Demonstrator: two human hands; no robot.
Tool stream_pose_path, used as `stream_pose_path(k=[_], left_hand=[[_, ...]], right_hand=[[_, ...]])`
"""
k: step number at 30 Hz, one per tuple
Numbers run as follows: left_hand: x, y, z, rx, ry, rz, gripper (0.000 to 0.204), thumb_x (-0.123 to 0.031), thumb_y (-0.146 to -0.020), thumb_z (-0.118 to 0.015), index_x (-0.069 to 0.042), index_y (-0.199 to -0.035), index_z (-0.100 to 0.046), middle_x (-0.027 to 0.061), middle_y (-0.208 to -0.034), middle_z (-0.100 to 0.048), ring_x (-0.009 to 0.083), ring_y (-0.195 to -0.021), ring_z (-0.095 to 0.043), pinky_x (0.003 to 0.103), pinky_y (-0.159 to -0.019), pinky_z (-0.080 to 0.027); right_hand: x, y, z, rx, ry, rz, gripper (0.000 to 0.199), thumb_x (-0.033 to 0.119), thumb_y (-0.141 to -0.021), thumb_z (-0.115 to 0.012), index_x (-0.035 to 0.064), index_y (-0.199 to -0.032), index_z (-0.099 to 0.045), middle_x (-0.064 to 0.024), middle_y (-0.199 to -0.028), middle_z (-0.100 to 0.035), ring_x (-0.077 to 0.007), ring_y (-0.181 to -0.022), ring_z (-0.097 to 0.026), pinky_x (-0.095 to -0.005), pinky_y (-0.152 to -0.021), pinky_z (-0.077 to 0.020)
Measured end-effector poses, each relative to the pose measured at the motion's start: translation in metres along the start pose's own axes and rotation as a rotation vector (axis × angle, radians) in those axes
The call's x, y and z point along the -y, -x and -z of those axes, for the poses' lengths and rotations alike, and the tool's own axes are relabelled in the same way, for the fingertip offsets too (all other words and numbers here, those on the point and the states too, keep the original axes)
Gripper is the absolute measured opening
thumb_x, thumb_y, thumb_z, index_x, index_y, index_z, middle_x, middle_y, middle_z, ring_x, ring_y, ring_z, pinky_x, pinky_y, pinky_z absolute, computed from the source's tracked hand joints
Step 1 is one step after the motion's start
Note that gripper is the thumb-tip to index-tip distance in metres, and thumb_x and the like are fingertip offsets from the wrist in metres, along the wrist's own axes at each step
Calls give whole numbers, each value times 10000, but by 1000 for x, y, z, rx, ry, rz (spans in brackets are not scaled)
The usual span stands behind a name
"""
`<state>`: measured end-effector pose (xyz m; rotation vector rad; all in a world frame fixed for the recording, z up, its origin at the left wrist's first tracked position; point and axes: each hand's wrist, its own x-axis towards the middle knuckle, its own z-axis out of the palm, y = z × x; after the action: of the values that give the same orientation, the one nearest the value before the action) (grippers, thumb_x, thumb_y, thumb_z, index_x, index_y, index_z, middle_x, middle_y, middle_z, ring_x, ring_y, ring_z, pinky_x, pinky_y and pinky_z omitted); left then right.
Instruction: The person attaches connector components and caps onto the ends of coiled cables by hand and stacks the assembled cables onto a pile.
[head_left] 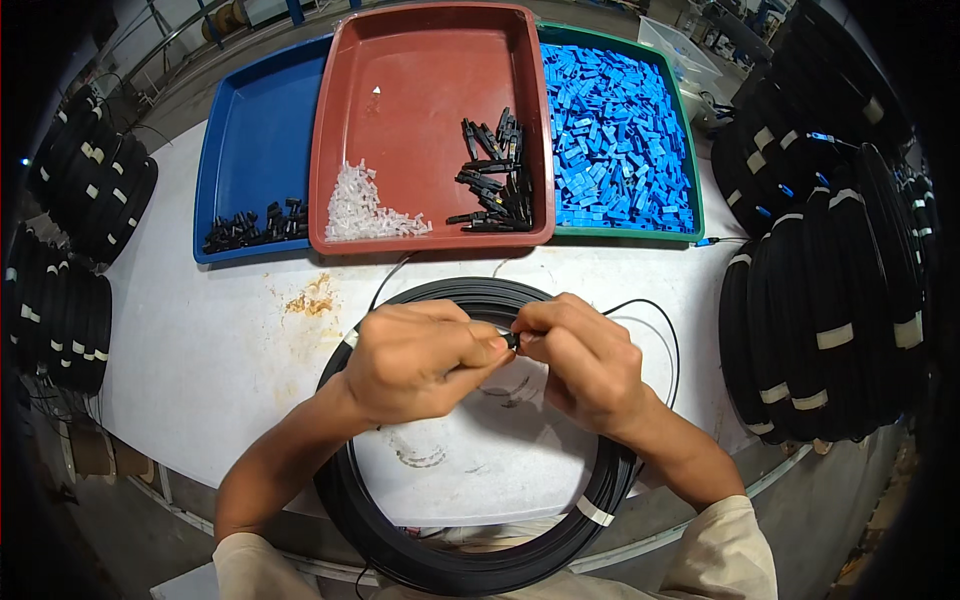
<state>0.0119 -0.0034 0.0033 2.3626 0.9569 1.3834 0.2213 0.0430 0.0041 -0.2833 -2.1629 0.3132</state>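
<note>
Above a coil of black cable point(340, 490), my two hands meet at a small black connector piece point(513, 341). My left hand point(420, 362) pinches it from the left between thumb and forefinger. From the right, my right hand point(585, 360) grips its other end with curled fingers. Most of the piece is hidden by the fingertips. The coil lies at the near table edge and is bound with white tape. A loose loop of its thin cable point(678, 350) arcs out beyond my right hand.
Along the far side stand a blue tray point(265, 110) with black parts, a red tray point(430, 90) with white sleeves point(365, 210) and black connector parts point(505, 185), and a green tray point(690, 215) full of blue connectors point(620, 140). Stacked cable coils point(800, 330) flank the table point(200, 350).
</note>
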Motion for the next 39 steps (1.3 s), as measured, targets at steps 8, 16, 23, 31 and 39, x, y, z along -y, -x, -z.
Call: stream_pose_path(k=[8,16,23,31,39], left_hand=[[2,3,2,158,-532,-570,171,51,-744,-755,22,-663,-607,186,-829,-716,203,-634,-667,290,-606,-574],[-5,1,4,-42,123,260,132,75,-750,-833,51,-786,-709,151,-739,-742,216,-669,-733,300,-623,-588],[-2,1,6,225,-504,-495,136,-12,-748,-747,14,-694,-625,230,-892,-729,265,-732,-710,299,-631,-600],[-1,-1,6,-4,-85,-33,112,60,-759,-800,34,-761,-691,167,-808,-746,203,-664,-723,300,-624,-595],[-2,-2,1,57,-195,-151,154,41,-817,-745,19,-704,-643,166,-843,-752,189,-665,-700,292,-643,-590]], right_hand=[[-9,3,4,231,-292,-338,301,-184,-636,-616,-30,-893,-590,-157,-895,-672,-330,-784,-686,-385,-675,-559],[-1,1,-1,47,11,-33,166,-89,-734,-680,-47,-849,-567,-156,-945,-642,-294,-776,-654,-382,-666,-547],[-9,6,2,184,-304,-376,248,-158,-660,-628,-46,-875,-579,-160,-911,-659,-317,-777,-688,-378,-656,-554],[-6,0,-2,-3,12,-10,195,-68,-702,-700,-45,-838,-562,-163,-952,-650,-274,-727,-637,-353,-628,-540],[-1,0,0,51,-60,-119,209,-125,-651,-651,-34,-808,-546,-175,-904,-637,-315,-724,-642,-378,-624,-532]])
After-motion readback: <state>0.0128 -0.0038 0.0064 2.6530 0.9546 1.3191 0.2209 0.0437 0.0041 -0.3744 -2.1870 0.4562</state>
